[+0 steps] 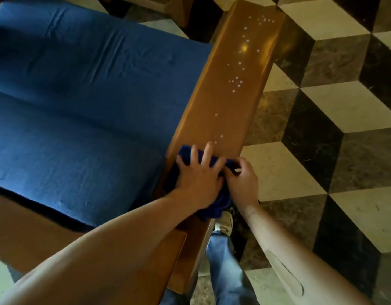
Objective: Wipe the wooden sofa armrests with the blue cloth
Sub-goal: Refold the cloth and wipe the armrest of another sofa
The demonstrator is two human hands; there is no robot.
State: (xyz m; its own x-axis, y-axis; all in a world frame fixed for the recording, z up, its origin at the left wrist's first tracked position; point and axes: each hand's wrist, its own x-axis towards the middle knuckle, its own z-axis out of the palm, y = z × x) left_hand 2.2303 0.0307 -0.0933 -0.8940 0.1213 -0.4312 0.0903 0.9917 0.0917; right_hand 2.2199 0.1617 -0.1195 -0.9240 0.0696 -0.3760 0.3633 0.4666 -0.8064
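A long wooden armrest [238,89] runs from the near centre up to the top right, dotted with small white specks. The blue cloth [185,153] lies bunched on its near part. My left hand [198,172] presses flat on the cloth with fingers spread. Right beside it, my right hand [242,179] pinches the cloth's right edge with curled fingers. Much of the cloth is hidden under both hands.
Blue seat cushions [80,95] fill the left side of the sofa. A checkered black, grey and white tiled floor [333,128] lies to the right. My jeans leg and shoe [224,223] stand by the armrest's near end.
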